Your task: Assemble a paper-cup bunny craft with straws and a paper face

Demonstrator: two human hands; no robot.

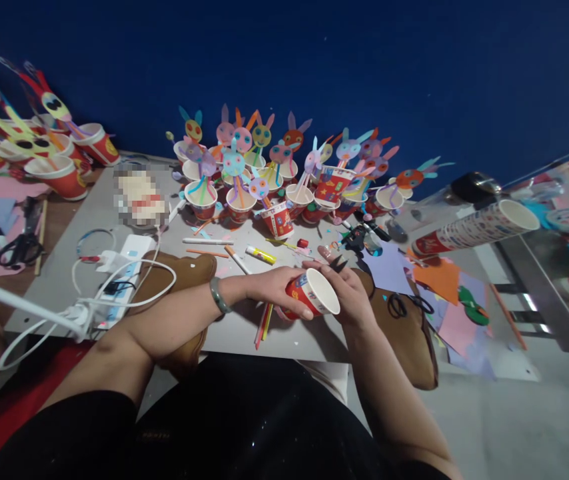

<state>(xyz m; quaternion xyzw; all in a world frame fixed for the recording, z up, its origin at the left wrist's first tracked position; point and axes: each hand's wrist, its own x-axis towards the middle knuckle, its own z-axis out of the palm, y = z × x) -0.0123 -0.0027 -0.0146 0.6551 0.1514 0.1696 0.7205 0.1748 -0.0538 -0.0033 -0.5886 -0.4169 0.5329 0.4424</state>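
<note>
My left hand is wrapped round a red printed paper cup, tilted with its white mouth toward me. My right hand is closed at the cup's right side. Two dark, pointed blades of small scissors stick out from its fingers; the handles are hidden. Beneath the left hand lie several coloured paper strips. Just beyond it are a white marker and a yellow glue stick. Farther back stand cups with paper rabbit heads on straws, one of them a red cup.
At the left are a power strip, looped white cables and a blurred-out object. Stacked paper cups lean at the right near coloured paper sheets. A blue wall rises behind. Black scissors lie far left.
</note>
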